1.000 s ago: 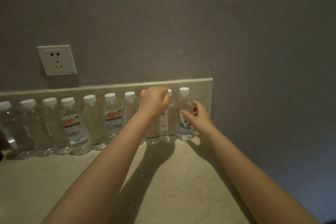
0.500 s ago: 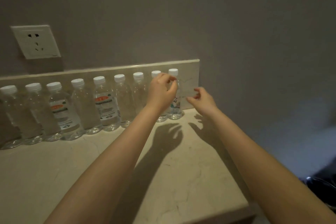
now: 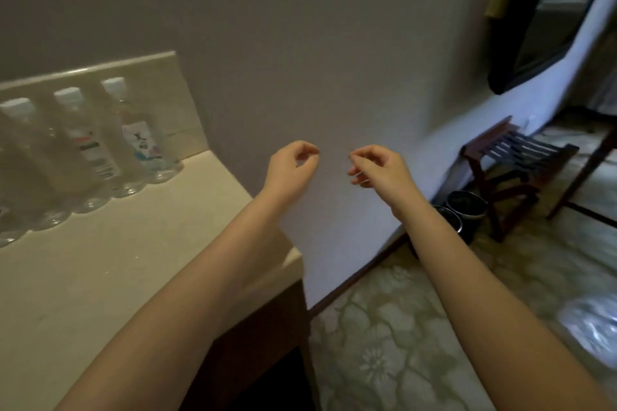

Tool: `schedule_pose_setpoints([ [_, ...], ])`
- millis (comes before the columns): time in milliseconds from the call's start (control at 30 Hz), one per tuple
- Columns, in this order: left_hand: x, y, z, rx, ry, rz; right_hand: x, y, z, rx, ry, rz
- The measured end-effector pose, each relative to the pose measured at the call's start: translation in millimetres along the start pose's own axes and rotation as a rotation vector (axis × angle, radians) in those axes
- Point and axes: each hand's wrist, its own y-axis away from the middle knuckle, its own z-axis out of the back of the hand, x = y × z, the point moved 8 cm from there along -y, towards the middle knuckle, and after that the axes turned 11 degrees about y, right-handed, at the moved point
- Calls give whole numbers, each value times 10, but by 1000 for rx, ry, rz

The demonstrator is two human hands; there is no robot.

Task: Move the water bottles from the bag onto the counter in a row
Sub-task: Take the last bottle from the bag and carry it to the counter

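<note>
- Hovering in mid-frame, both hands are up in front of the grey wall (image 3: 300,27), past the right end of the worktop (image 3: 117,243).
- Left hand (image 3: 293,165): fingers loosely curled, thumb and forefinger tips almost meeting, gripping nothing at all.
- Right hand (image 3: 377,167): same story, loosely curled, palm turned towards the left hand and carrying nothing.
- The two hands sit near each other at about the same height, with a small gap between them, and neither touches anything.
- Over at the left of the frame, the water bottles (image 3: 86,150) stand in a row on the worktop, close against the pale backsplash (image 3: 100,68).
- They are clear bottles with white caps, packed side by side, and the row runs off the left edge.
- The end bottle (image 3: 142,143), nearest the centre of the frame, carries a label with blue and purple print and stands near the worktop's far right corner.
- The bottles are well apart from both hands.
- On the right side of the frame, a dark wooden slatted rack (image 3: 510,160) stands by the wall, with two dark round bins (image 3: 465,207) just beside it.
- Patterned green floor (image 3: 384,344) fills the lower right.
- At the lower right edge sits a shiny crinkled shape (image 3: 594,327), too blurred to identify.
</note>
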Motion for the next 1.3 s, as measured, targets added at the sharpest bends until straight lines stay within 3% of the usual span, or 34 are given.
schedule_pose_setpoints([
  [400, -283, 150, -3808, 360, 48, 245, -2521, 215, 3199, -86, 314, -352],
  [800, -73, -390, -7043, 680, 93, 288, -4190, -376, 5300, -138, 453, -563],
  [1067, -163, -773, -8721, 786, 137, 404, -5053, -834, 6476, -83, 489, -680],
  [1300, -213, -771, -9864, 731, 99, 471, -5858, -1134, 7447, -15, 498, -631],
])
